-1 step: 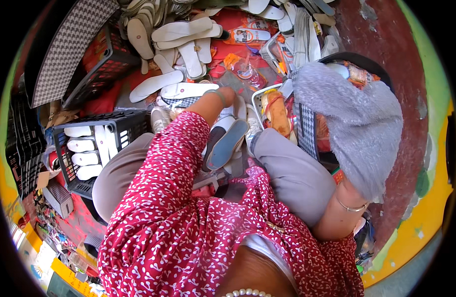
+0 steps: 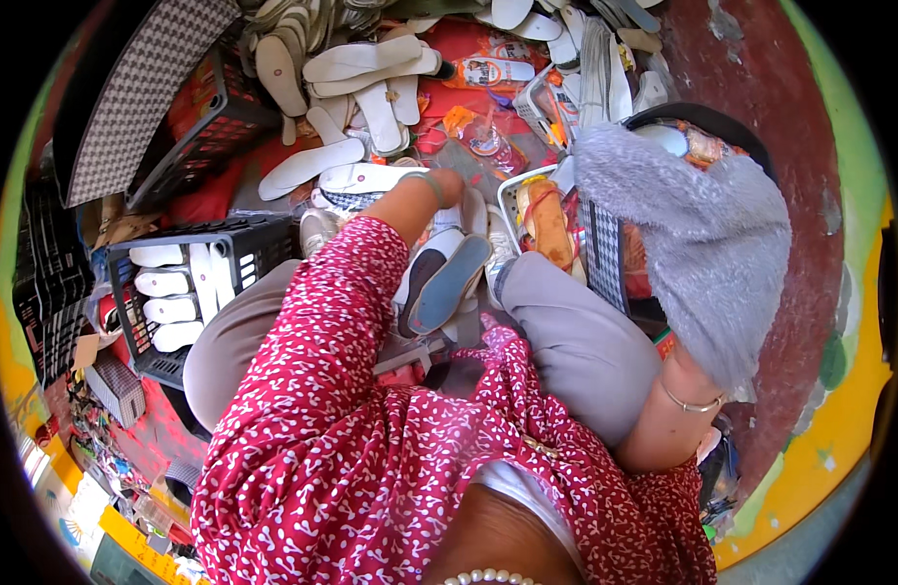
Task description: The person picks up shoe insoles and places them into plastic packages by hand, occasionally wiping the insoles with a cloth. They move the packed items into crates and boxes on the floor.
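Observation:
My left hand [image 2: 450, 188] reaches forward beyond a green bangle, low over several pale shoe soles on the floor. Its fingers are turned down and hidden, so I cannot tell what they hold. Just below it, between my knees, lies a blue-grey sole [image 2: 451, 285] beside a dark-topped shoe piece [image 2: 423, 280]. White insoles [image 2: 371, 178] lie to the left of my left wrist. On the right, my right forearm [image 2: 659, 419], with a metal bangle, runs up under a fluffy grey cloth [image 2: 698, 258]. That cloth covers my right hand entirely.
A dark crate of white insoles [image 2: 225, 244] stands by my left knee, another dark crate [image 2: 210, 117] behind it. At front right are a white basket with tan shoe pieces [image 2: 546, 219] and a black tub [image 2: 751, 136]. Stacked soles [image 2: 273, 73] and a white bottle [image 2: 493, 71] lie farther off.

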Demonstrator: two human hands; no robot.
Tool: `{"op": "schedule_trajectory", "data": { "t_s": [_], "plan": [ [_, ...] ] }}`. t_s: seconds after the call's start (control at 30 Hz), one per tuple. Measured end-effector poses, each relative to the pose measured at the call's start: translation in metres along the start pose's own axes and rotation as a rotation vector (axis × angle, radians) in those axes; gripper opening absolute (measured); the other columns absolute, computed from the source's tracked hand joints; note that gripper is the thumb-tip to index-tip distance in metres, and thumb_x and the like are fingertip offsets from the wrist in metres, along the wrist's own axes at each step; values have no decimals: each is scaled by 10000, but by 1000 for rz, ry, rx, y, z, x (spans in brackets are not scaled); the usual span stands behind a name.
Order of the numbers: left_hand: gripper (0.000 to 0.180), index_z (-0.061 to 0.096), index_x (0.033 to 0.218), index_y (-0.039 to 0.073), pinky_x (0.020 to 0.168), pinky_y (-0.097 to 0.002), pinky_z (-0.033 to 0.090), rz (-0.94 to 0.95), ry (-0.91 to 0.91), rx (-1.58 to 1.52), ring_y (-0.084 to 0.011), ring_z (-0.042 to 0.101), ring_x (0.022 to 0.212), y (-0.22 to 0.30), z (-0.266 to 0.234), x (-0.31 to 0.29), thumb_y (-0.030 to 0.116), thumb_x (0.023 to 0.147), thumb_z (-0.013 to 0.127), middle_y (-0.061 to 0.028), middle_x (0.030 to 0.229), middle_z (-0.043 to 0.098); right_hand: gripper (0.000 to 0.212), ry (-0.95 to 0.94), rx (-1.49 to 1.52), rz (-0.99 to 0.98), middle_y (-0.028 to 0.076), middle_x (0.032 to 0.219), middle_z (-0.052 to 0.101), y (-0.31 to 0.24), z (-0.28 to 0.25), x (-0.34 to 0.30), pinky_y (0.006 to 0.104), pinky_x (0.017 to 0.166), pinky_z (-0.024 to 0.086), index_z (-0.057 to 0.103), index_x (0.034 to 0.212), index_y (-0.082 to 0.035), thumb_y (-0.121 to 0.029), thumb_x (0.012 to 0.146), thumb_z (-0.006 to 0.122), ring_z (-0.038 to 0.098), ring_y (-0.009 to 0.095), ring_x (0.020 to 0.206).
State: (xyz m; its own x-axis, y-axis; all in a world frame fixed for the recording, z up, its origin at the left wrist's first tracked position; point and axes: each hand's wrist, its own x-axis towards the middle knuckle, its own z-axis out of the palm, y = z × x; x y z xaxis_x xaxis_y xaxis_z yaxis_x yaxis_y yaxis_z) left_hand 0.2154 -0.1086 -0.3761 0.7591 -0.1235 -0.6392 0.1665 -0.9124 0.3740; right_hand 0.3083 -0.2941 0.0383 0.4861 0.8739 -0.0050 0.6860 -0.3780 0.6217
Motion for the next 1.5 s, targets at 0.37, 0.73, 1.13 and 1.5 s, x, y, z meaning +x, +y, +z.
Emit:
{"op": "schedule_trajectory", "data": {
  "t_s": [0.37,0.73,1.13,1.5],
  "plan": [
    [338,503,1046,13,836,-457,477,238,539,-1972,-290,563,962,-12,-150,-236,51,710,495,-148,1052,557,327,291,3,27,127,1060,543,-6,-19,-2,413,871,371,563,1041,-42,-199,760,506,500,270,1022],
    [670,335,1288,-52,1057,-472,281,1020,814,-2165,-340,367,1256,129,-152,-381,30,642,489,-193,1331,395,384,408,-278,286,164,1106,555,-51,-47,24,439,956,352,534,1147,2,-233,848,482,508,277,1075],
    [722,406,1259,16,974,-441,377,886,744,-2236,-278,486,1143,120,-142,-364,616,858,392,-133,1228,503,527,630,659,-258,178,1364,374,-174,-88,22,451,1041,276,364,1310,-6,-224,839,454,365,334,1264],
    [582,496,1136,46,937,-383,418,1267,576,-2631,-221,550,967,110,-128,-360,563,879,420,-73,1053,555,602,621,689,-341,192,1377,333,-194,-121,-17,480,1041,250,366,1318,-58,-264,781,542,317,362,1283]
  ]
}}
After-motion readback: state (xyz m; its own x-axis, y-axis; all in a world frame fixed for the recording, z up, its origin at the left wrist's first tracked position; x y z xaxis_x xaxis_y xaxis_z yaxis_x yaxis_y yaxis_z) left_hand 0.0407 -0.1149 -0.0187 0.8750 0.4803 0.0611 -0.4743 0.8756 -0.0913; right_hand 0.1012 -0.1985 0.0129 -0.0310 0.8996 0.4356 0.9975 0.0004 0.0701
